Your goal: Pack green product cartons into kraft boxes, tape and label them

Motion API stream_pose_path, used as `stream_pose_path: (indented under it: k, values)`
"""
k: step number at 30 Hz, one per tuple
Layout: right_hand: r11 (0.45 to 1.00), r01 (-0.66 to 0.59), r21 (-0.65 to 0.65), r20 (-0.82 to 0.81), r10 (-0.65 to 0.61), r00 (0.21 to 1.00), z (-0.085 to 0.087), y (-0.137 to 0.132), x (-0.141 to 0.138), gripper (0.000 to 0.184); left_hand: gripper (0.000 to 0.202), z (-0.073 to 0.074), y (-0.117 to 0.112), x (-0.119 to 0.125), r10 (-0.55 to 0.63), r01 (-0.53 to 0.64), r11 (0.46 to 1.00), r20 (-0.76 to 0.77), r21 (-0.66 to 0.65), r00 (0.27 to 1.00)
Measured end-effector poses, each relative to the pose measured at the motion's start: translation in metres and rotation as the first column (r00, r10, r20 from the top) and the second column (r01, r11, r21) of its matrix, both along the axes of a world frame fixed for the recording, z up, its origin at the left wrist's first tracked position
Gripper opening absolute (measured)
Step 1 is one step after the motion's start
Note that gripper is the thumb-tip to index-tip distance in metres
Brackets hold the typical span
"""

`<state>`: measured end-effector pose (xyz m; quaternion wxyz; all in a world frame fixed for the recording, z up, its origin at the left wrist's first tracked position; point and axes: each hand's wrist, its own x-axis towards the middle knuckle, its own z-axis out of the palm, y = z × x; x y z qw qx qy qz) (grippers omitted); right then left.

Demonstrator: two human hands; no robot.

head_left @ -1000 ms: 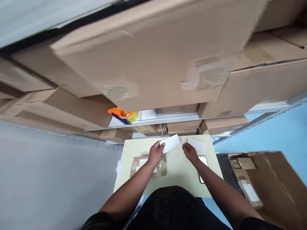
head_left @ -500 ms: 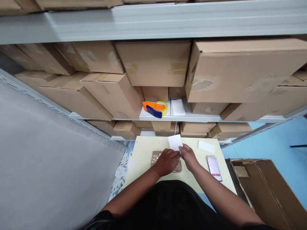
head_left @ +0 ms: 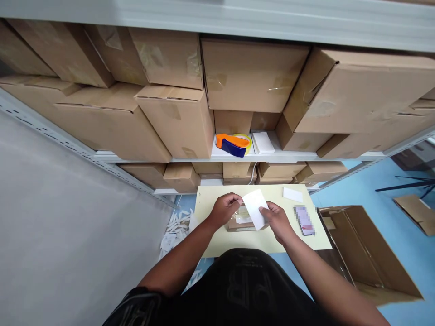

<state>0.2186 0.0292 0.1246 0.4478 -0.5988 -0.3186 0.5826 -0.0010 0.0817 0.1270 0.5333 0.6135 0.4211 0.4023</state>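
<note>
A blank white paper slip (head_left: 254,208), perhaps a label, is gripped between thumb and fingers of my right hand (head_left: 277,221). It hangs tilted above a small brown cardboard box (head_left: 240,225) with clear tape and a white patch on top. My left hand (head_left: 224,210) is closed in a pinch close to the slip's upper left corner; whether anything is between those fingertips is too small to see. The slip and my hands partly cover the box, which rests on the pale yellow table (head_left: 217,244).
A phone (head_left: 304,221) and another white slip (head_left: 292,194) lie on the table's right side. An orange and blue tape dispenser (head_left: 234,144) and a white stack (head_left: 263,142) sit on the shelf among cartons. An open carton (head_left: 367,253) stands right; paper scraps (head_left: 173,231) lie left.
My left hand has moved left and up, away from my right hand. The slip has turned and come lower, showing more of its face. The view has shifted.
</note>
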Motion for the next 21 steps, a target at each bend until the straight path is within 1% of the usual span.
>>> stream_pose_path:
  k: [2, 3, 7, 9, 12, 14, 16, 17, 18, 20, 21]
  values:
    - [1.000, -0.021, -0.009, -0.016, 0.021, 1.000, 0.008, -0.003, 0.000, 0.038, 0.022, 0.005, -0.002, 0.002, -0.026, 0.029, 0.998, 0.049, -0.051, 0.998]
    - [0.999, -0.034, -0.016, -0.030, 0.034, 0.999, 0.011, -0.004, 0.000, 0.038, 0.022, 0.007, -0.003, 0.003, -0.018, 0.022, 0.997, 0.065, -0.072, 0.998]
    - [0.996, -0.085, -0.028, -0.061, 0.083, 0.995, 0.017, -0.003, 0.005, 0.037, 0.024, 0.011, -0.005, 0.009, 0.070, -0.053, 0.986, 0.106, -0.156, 0.992]
    - [0.996, -0.086, -0.036, -0.087, 0.083, 0.993, 0.019, -0.001, 0.010, 0.033, 0.024, 0.012, -0.006, 0.012, 0.097, -0.079, 0.983, 0.104, -0.165, 0.990]
    - [0.997, -0.054, -0.047, -0.173, 0.045, 0.984, 0.019, 0.004, 0.019, 0.031, 0.025, 0.013, -0.008, 0.016, 0.114, -0.097, 0.982, 0.094, -0.163, 0.989]
    - [0.999, -0.039, 0.017, -0.198, 0.042, 0.979, 0.017, 0.009, 0.027, 0.030, 0.026, 0.012, -0.012, 0.021, 0.110, -0.091, 0.979, 0.093, -0.183, 0.990]
    - [0.985, -0.037, 0.168, -0.120, 0.058, 0.991, 0.014, 0.014, 0.034, 0.022, 0.030, 0.010, -0.016, 0.028, 0.102, -0.079, 0.972, 0.092, -0.222, 0.990]
    - [0.962, -0.048, 0.269, -0.036, 0.060, 0.998, 0.012, 0.016, 0.038, 0.016, 0.034, 0.009, -0.018, 0.031, 0.095, -0.067, 0.965, 0.098, -0.253, 0.991]
    - [0.923, -0.076, 0.378, 0.066, 0.055, 0.996, 0.011, 0.018, 0.041, 0.012, 0.038, 0.008, -0.020, 0.035, 0.083, -0.047, 0.954, 0.112, -0.295, 0.990]
    - [0.802, -0.179, 0.570, 0.275, 0.019, 0.961, 0.010, 0.023, 0.049, 0.013, 0.050, 0.006, -0.023, 0.042, 0.058, 0.016, 0.919, 0.177, -0.394, 0.983]
    - [0.735, -0.240, 0.635, 0.357, -0.003, 0.934, 0.011, 0.024, 0.052, 0.017, 0.055, 0.006, -0.024, 0.044, 0.052, 0.052, 0.898, 0.222, -0.437, 0.974]
